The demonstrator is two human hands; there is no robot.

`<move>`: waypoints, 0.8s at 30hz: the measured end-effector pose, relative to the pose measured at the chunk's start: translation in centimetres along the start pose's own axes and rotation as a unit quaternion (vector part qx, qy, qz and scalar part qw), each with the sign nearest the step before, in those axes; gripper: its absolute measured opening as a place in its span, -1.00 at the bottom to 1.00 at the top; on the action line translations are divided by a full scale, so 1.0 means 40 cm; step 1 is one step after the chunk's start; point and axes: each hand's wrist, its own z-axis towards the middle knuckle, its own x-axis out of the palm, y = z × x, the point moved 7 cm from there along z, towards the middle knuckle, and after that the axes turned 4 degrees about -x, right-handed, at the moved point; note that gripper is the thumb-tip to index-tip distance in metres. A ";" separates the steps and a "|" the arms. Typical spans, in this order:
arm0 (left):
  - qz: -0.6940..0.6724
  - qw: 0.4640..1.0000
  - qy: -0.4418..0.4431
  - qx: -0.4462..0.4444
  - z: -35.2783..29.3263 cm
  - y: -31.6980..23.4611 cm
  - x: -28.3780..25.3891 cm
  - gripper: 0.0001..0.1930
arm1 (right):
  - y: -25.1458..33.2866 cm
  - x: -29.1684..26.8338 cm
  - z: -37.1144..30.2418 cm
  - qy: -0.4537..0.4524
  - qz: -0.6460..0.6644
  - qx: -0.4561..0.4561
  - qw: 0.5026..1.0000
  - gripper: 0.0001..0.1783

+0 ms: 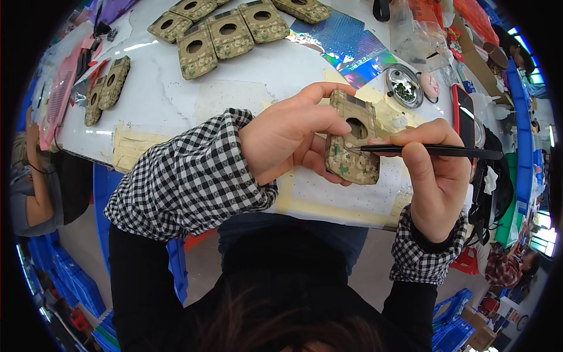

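My left hand (293,132) is closed around a camouflage-patterned plastic shell (352,161), with a round hole in its upper face. It looks like the upper hull of a toy tank. In my right hand (431,182), a pair of black tweezers (437,151) is pinched and points left. Their tips reach the shell's face just below the hole; whether they touch it or grip a tiny part I cannot tell. Beyond my right hand, a round metal dish (404,105) contains small dark green pieces (403,91).
Several similar camouflage shells (231,38) lie at the table's far side, and smaller ones (112,85) at left. Shiny bubble bags (340,35) lie behind the dish. A pink rounded object (430,87) and a red-edged phone (464,117) are at right. Another person's arm (38,188) shows far left.
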 end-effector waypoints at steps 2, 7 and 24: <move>0.001 1.000 0.009 0.001 -0.001 -0.001 0.000 -0.45 | 0.002 0.001 0.001 0.003 -0.005 -0.001 1.000 -0.85; -0.001 1.000 0.000 -0.001 -0.002 0.000 0.000 -0.44 | 0.003 0.000 0.000 0.000 -0.009 -0.014 1.000 -0.85; -0.004 1.000 0.001 -0.002 0.000 0.002 -0.003 -0.45 | 0.016 0.003 0.000 0.002 -0.027 -0.043 0.999 -0.86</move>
